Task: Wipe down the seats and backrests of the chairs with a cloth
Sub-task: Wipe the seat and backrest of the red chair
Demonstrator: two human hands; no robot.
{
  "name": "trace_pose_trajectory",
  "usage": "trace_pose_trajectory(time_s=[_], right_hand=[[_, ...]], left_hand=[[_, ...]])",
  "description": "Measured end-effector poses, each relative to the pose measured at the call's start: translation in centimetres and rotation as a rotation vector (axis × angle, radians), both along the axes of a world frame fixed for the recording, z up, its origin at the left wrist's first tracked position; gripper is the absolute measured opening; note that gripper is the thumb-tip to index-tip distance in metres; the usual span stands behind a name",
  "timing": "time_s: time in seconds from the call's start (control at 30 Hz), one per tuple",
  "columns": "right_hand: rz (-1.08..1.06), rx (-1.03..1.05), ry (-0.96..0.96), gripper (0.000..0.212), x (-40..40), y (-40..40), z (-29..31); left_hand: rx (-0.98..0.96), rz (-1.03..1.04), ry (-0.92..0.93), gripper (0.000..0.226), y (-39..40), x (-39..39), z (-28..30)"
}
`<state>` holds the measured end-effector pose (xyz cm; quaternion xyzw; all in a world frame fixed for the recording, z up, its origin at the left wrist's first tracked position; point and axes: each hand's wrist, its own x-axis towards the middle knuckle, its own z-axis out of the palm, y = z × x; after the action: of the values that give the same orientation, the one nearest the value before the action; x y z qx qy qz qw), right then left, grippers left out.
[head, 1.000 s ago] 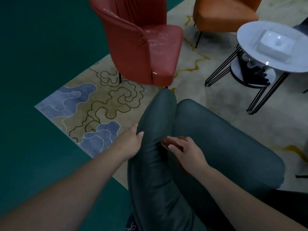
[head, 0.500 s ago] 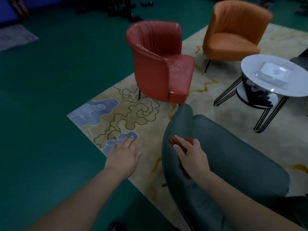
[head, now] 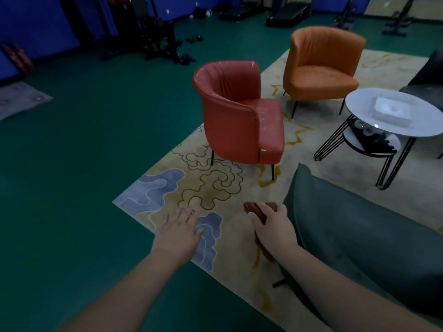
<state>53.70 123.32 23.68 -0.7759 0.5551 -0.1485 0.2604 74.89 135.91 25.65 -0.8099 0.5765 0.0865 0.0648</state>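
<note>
A dark green chair (head: 354, 233) fills the lower right, seen from behind its backrest. My right hand (head: 273, 228) grips a brown cloth (head: 260, 209) just left of that backrest's outer edge, the cloth hanging below my palm. My left hand (head: 178, 232) hovers open over the rug, fingers spread, holding nothing. A red chair (head: 237, 116) stands ahead in the middle of the view. An orange chair (head: 321, 65) stands behind it to the right.
A round white side table (head: 393, 116) on black wire legs stands at the right with a pale box on top. A patterned beige rug (head: 211, 188) lies under the chairs on green floor. Gym equipment lines the far wall. A dark chair (head: 426, 77) shows at the right edge.
My view lifted from the green chair toward the room. My left hand came off the backrest and now hovers over the rug. My right hand with the cloth slid off the backrest's left edge.
</note>
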Motion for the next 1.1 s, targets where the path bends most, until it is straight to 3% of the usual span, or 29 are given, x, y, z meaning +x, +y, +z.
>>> trace_pose_trajectory(time_s=[0.23,0.73,1.1], right_hand=[[-0.038,0.03,0.035,0.05,3.5,-3.1,-0.1],[-0.054,0.071,0.08,0.05,11.8,-17.3,-2.6],[-0.211,0.073,0.111,0.047,19.5,-25.3,-2.8]], left_hand=[[0.019,-0.044,0.037,0.056,-3.5,3.5,-1.2],[0.045,-0.073,0.047,0.057,-17.6,11.7,-3.2],[0.014,-0.231,0.056,0.058,-29.8,21.5,-2.8]])
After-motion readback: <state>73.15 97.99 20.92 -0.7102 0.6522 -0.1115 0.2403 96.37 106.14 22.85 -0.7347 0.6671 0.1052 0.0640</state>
